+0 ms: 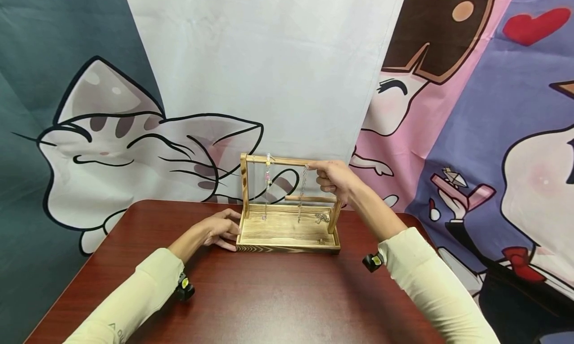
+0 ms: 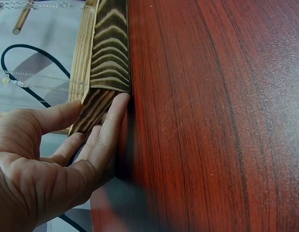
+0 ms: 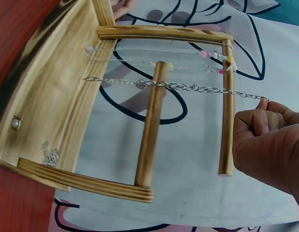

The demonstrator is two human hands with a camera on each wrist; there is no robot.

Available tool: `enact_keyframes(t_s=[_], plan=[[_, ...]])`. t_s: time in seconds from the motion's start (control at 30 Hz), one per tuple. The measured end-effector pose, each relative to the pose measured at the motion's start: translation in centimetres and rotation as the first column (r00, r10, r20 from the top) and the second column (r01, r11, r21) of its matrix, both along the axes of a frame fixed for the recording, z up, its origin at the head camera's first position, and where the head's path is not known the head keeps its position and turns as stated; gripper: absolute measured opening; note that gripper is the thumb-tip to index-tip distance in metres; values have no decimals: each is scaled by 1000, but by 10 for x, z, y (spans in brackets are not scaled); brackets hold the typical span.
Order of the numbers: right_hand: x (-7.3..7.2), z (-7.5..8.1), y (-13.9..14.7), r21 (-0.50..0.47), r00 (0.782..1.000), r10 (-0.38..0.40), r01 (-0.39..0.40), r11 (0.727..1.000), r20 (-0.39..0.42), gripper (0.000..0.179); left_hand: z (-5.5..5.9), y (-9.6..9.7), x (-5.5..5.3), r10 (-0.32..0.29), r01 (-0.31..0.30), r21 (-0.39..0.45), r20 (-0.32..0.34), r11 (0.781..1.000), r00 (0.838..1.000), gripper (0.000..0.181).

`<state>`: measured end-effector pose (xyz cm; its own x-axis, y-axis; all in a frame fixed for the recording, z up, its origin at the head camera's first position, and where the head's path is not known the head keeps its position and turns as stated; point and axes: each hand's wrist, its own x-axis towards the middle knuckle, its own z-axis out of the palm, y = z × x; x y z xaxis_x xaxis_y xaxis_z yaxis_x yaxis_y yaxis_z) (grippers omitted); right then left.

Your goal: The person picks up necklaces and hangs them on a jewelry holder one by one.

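A wooden jewelry stand (image 1: 273, 234), with a tray base and two crossbars, is on the table. My left hand (image 1: 218, 229) grips its left end; in the left wrist view the thumb and fingers (image 2: 108, 130) span the base's end. Near the right end of the upper bar (image 1: 287, 161), my right hand (image 1: 336, 178) pinches one end of a silver chain (image 3: 198, 88). From the fingertips the chain runs past this bar and hangs toward the tray. A beaded chain (image 1: 268, 177) hangs farther left on the same bar.
A bunched silver chain (image 3: 50, 155) and a small pearl piece (image 3: 16, 123) lie in the tray's right part. The lower bar (image 3: 152, 130) joins the right post. A dark red table (image 1: 278, 294) extends in front; a printed cloth (image 1: 269, 60) hangs behind.
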<state>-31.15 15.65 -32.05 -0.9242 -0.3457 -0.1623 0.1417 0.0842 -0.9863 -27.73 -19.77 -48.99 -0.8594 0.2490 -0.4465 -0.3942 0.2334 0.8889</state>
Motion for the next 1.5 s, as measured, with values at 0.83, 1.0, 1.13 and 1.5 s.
enact_keyframes(t_s=[0.83,1.0,1.13,1.5], plan=[[-5,44,19,-101,992,-121,117,988,-43,15,-2,-1,-2,-5,5,13,-1,1000,1000,67],[-7,50,23,-129,990,-132,125,984,-44,16,-1,-1,-2,1,-1,10,0,1000,1000,67],[-9,54,27,-139,988,-149,142,980,-44,18,-1,-1,-2,-1,1,9,0,1000,1000,67],[-16,64,37,-218,982,-183,171,961,-38,16,0,-1,-1,-6,6,3,1,1000,1000,66]])
